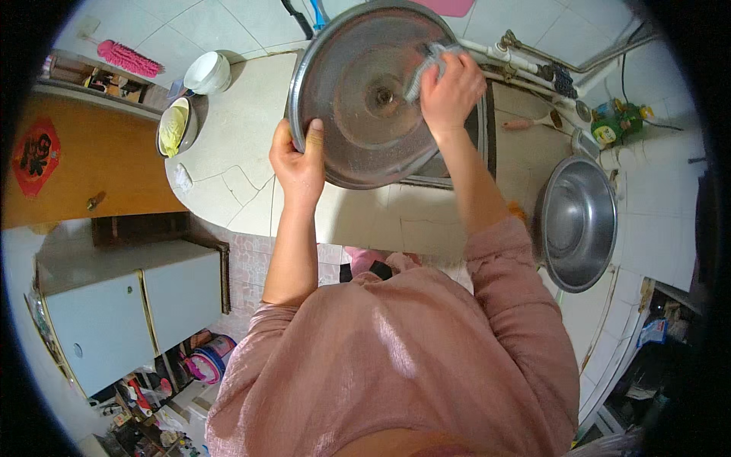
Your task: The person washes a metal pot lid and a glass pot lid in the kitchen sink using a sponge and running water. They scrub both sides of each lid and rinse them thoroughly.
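Observation:
A large round metal pot lid or shallow pan (360, 114), wet and brownish inside with a dark round spot at its centre, is tilted up over the counter and sink. My left hand (300, 157) grips its rim at the lower left, the thumb on the inner face. My right hand (454, 88) presses a grey cloth (422, 74) against the upper right of the inner face. Behind the round piece, part of the sink's edge (428, 181) shows; the rest of the sink is hidden.
White bowls (208, 73) and a bowl of leafy cabbage (173, 128) stand at the counter's left. A brush (528, 122), green bottles (619, 123) and a large metal basin (579, 225) are at the right. Pipes (502, 57) run along the back wall.

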`<state>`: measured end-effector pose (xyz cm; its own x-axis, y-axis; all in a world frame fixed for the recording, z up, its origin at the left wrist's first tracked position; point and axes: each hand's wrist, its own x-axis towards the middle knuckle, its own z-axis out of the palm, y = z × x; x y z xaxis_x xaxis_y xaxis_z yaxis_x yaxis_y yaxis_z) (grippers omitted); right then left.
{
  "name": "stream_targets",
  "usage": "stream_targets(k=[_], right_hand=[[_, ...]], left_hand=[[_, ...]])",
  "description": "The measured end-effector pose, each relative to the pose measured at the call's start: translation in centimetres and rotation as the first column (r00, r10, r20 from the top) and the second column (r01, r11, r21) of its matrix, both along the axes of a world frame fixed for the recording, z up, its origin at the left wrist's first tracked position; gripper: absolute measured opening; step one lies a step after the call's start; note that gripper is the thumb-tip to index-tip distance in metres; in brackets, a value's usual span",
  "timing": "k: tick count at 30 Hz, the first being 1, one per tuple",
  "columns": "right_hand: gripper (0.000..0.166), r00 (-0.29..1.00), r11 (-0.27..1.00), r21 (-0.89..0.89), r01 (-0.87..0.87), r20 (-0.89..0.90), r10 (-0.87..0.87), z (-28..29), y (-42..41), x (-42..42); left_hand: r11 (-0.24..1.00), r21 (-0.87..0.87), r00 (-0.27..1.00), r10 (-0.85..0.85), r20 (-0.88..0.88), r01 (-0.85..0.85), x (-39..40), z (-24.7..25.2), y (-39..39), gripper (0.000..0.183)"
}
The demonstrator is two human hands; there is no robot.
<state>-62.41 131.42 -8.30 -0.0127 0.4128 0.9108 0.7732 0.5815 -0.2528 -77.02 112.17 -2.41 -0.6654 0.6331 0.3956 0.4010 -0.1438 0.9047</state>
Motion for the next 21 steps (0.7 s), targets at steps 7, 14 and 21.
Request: stream_targets(k=[7,14,21], right_hand=[[0.027,0.922,0.944,-0.267,-0.194,-0.379,0.082,-0.5,-0.5,1.4],[0.028,0.802,0.842,-0.023,-0.540,0.291,0.522,5.7,-0.3,-2.1],[0.030,0.909,0.900,-0.202,-0.387,0.082,0.409,4.8,2.0,0.1]], left_hand=[[0.998,-0.054,0.999,-0.027,-0.033,0.025,1.0,-2.1,0.1,0.024],[0.972,-0.206,0.970,-0.151,-0.192,0.110,0.1,-2.5,0.3,0.026],[0.992,-0.111,0.987,-0.075,-0.141,0.060,0.1,-0.5,0.5,0.026]])
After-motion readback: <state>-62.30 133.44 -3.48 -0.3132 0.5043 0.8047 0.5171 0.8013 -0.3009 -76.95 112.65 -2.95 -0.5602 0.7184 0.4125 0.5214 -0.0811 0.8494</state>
